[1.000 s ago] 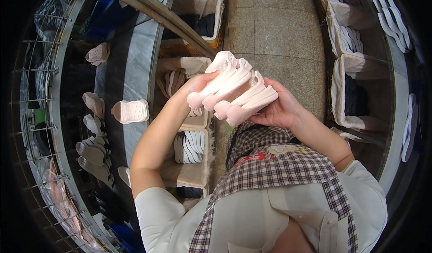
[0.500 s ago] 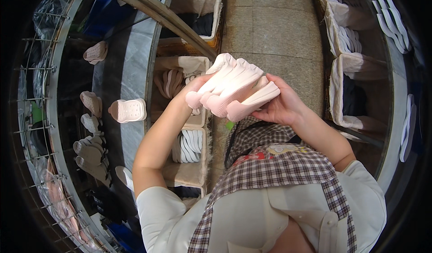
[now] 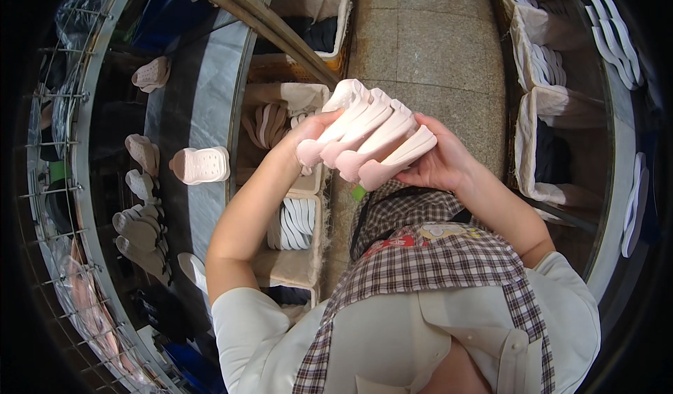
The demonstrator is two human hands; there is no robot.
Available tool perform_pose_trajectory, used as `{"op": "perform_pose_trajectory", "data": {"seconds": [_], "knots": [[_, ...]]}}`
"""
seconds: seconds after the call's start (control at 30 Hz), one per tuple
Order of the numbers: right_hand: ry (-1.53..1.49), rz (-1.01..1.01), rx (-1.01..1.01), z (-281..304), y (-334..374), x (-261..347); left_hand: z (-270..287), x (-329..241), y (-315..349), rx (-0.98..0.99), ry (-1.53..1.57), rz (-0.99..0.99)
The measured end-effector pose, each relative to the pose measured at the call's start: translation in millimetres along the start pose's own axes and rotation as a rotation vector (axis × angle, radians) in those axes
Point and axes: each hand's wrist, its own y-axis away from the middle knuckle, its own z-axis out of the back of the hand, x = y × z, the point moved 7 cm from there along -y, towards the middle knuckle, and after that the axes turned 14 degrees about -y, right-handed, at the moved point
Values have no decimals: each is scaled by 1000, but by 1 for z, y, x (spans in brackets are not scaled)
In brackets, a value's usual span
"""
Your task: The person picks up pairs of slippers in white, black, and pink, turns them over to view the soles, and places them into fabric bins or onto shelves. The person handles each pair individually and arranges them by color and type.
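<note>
Between my two hands is a stack of pale pink shoe soles (image 3: 371, 131), standing on edge and fanned side by side. Their rounded ends point down toward me. My left hand (image 3: 315, 129) is closed on the left end of the stack, with its fingers mostly hidden behind the soles. At the other end, my right hand (image 3: 443, 157) grips the outermost sole, thumb on the near side. The stack is held up in front of my checked apron (image 3: 434, 264), above the floor.
Left, a grey bench (image 3: 207, 106) bears a pink sole with holes (image 3: 203, 165); more soles (image 3: 140, 227) hang beyond it. Below stand cloth-lined baskets (image 3: 280, 271), one with white soles (image 3: 291, 224). Right are more lined baskets (image 3: 557, 106) and a bench with white soles (image 3: 611, 40).
The soles in my hands have spread into a more even fan, and the right-hand ones now sit closer to the others. Both hands keep hold in nearly the same place.
</note>
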Motion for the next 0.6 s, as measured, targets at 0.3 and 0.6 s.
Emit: {"op": "perform_pose_trajectory", "data": {"seconds": [0.3, 0.6], "knots": [[-45, -53, 33, -4, -9, -5, 27, -7, -13, -103, -78, -57], [-129, -21, 107, -22, -2, 3, 31, -25, -12, -110, -132, -83]]}}
